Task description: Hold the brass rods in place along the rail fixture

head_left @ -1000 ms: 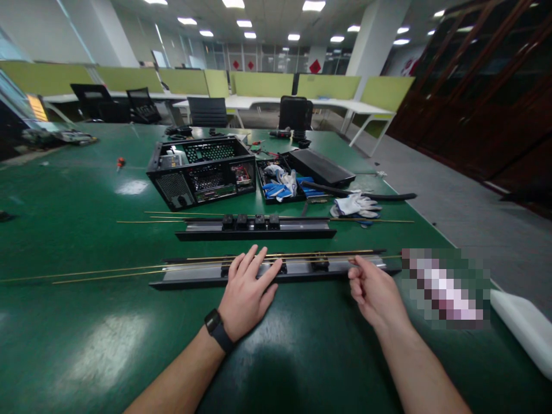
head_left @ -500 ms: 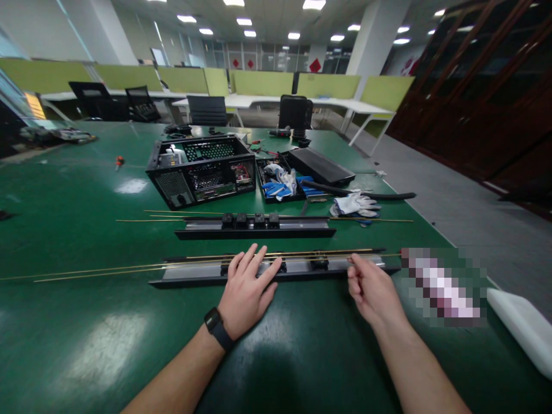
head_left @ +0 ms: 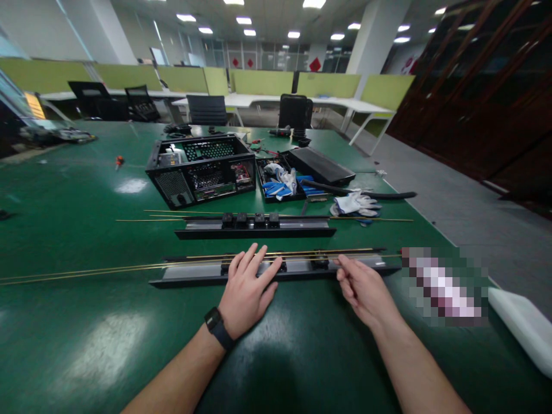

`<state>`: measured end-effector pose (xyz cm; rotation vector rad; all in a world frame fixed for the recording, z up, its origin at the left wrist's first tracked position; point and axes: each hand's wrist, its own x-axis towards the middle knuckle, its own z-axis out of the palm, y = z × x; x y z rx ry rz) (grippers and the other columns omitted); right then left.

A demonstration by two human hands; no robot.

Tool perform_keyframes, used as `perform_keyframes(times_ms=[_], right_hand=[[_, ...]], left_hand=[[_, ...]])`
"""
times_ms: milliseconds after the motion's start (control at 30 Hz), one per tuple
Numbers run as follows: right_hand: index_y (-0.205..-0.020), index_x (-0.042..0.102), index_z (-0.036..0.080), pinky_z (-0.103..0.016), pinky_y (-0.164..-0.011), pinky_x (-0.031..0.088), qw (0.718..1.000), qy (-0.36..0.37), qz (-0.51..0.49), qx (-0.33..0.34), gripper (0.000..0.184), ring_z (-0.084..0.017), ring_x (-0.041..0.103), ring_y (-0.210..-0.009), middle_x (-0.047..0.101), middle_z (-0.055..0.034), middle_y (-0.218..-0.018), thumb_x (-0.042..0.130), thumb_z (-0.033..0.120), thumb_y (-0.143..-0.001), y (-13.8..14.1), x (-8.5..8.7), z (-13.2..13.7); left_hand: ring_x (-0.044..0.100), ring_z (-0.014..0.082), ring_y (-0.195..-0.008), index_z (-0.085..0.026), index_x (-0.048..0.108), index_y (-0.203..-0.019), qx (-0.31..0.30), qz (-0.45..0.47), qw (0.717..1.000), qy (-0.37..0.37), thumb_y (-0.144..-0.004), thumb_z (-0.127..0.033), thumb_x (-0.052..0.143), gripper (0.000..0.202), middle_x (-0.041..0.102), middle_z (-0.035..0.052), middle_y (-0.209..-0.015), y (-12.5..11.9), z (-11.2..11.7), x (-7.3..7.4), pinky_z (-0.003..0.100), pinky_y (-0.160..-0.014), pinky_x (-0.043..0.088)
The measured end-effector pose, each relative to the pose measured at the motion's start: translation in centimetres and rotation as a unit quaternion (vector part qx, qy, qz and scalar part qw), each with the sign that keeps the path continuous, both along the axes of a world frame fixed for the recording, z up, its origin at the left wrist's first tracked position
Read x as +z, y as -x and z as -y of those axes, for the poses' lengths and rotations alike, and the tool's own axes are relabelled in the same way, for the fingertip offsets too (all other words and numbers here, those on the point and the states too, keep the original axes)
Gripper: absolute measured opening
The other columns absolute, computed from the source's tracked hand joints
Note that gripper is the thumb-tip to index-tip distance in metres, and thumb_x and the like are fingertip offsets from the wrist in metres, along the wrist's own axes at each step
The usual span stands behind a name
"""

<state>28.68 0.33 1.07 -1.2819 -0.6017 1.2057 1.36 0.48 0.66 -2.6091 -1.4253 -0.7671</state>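
Nearest me on the green table lies a long black metal channel [head_left: 297, 280] with a silver inside. Small black blocks [head_left: 319, 260] sit in it, and thin brass-coloured rods [head_left: 103, 271] run along its length, past its left end. My left hand [head_left: 248, 293], wearing a black watch, lies over the channel's middle with spread fingers, hiding part of a block. Toward the right end, my right hand [head_left: 364, 287] pinches the end of one thin rod between thumb and fingers. Behind lies a second channel [head_left: 254, 233], holding several black blocks [head_left: 259, 220] with similar rods alongside.
An open black computer case [head_left: 202, 172] stands at the back left, beside a black tray [head_left: 284, 198] holding gloves. White gloves [head_left: 356, 204], a black tube [head_left: 388, 196] and a dark flat panel [head_left: 321, 167] lie to the right. A blurred-out item and a white object [head_left: 520, 328] are near the right edge.
My right hand has moved a little left, and the pinched rod has slid left with it, its far end reaching the picture's edge. My left hand has stayed in place.
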Motion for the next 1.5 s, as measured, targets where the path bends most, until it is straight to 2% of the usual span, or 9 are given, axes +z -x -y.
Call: perform_keyframes(times_ms=[67,233,433,600,800,1000,1200,1367,1500], right_hand=[[-0.085,0.065,0.014,-0.014,-0.024,0.018,1.000,0.003,0.001,-0.001,0.038,-0.004,0.036,-0.030,0.060,0.0001,-0.059,0.082,0.046,-0.073,0.1,-0.1,0.0],[-0.083,0.062,0.017,-0.014,-0.025,0.021,0.996,-0.017,-0.009,-0.083,0.037,-0.005,0.038,-0.032,0.057,0.0030,-0.056,0.083,0.044,-0.071,-0.3,-0.1,-0.2],[-0.085,0.065,0.014,-0.014,-0.024,0.019,1.000,0.000,-0.008,0.002,0.038,-0.004,0.036,-0.031,0.061,0.0002,-0.060,0.083,0.046,-0.072,0.2,0.1,0.0],[-0.082,0.064,0.016,-0.014,-0.025,0.021,0.997,-0.015,-0.015,-0.077,0.036,-0.005,0.037,-0.032,0.057,0.0027,-0.056,0.083,0.044,-0.071,-0.3,-0.2,-0.1],[-0.084,0.065,0.014,-0.014,-0.024,0.019,1.000,0.001,0.002,0.008,0.038,-0.004,0.035,-0.031,0.061,0.0000,-0.060,0.083,0.046,-0.073,0.2,-0.2,0.0],[-0.081,0.061,0.017,-0.014,-0.025,0.022,0.996,-0.022,-0.015,-0.083,0.036,-0.005,0.038,-0.032,0.058,0.0025,-0.057,0.083,0.044,-0.072,-0.1,0.0,-0.2],[-0.083,0.062,0.015,-0.014,-0.024,0.018,1.000,-0.003,-0.005,0.002,0.041,-0.004,0.036,-0.031,0.061,0.0005,-0.060,0.084,0.048,-0.070,0.7,0.2,0.0],[-0.082,0.061,0.017,-0.014,-0.025,0.022,0.996,-0.016,-0.014,-0.088,0.036,-0.005,0.038,-0.032,0.058,0.0025,-0.057,0.081,0.046,-0.073,0.0,0.0,-0.2],[-0.083,0.063,0.016,-0.014,-0.025,0.021,0.999,-0.028,-0.009,-0.046,0.035,-0.004,0.037,-0.033,0.059,0.0023,-0.059,0.084,0.042,-0.071,0.1,-0.2,-0.1]], left_hand=[[0.033,0.0318,-0.146,-0.033,0.054,-0.142,0.001,0.001,1.000,-0.003,-0.094,-0.033,0.057,0.048,0.046,0.0103,-0.153,0.0,0.0,-0.1,0.053,-0.116,0.029],[0.034,0.0315,-0.146,-0.033,0.054,-0.141,0.000,0.000,1.000,-0.003,-0.094,-0.033,0.057,0.047,0.045,0.0098,-0.153,0.1,0.0,0.0,0.053,-0.117,0.028],[0.032,0.0315,-0.147,-0.033,0.053,-0.142,0.000,-0.001,1.000,0.001,-0.095,-0.033,0.056,0.047,0.044,0.0100,-0.154,0.0,0.0,0.0,0.053,-0.117,0.028],[0.034,0.0320,-0.146,-0.033,0.054,-0.142,0.000,0.000,1.000,0.000,-0.094,-0.033,0.057,0.047,0.045,0.0099,-0.153,0.0,0.0,0.1,0.053,-0.117,0.028],[0.034,0.0319,-0.146,-0.033,0.054,-0.141,0.001,0.000,1.000,-0.001,-0.095,-0.034,0.056,0.047,0.045,0.0103,-0.153,0.0,0.0,0.1,0.053,-0.116,0.028],[0.036,0.0322,-0.145,-0.033,0.054,-0.141,-0.001,0.003,1.000,-0.006,-0.093,-0.033,0.059,0.049,0.046,0.0096,-0.153,0.0,0.0,0.0,0.053,-0.116,0.029],[0.034,0.0321,-0.146,-0.033,0.054,-0.141,0.001,0.002,1.000,-0.002,-0.094,-0.033,0.058,0.048,0.045,0.0096,-0.154,0.0,0.0,0.0,0.053,-0.116,0.028],[0.033,0.0317,-0.146,-0.034,0.054,-0.142,-0.001,-0.001,1.000,0.001,-0.095,-0.034,0.056,0.047,0.045,0.0098,-0.154,0.0,0.1,0.1,0.053,-0.116,0.028],[0.034,0.0320,-0.146,-0.033,0.054,-0.141,-0.001,0.000,1.000,-0.001,-0.094,-0.033,0.057,0.047,0.045,0.0103,-0.153,0.0,0.1,0.2,0.054,-0.116,0.028]])
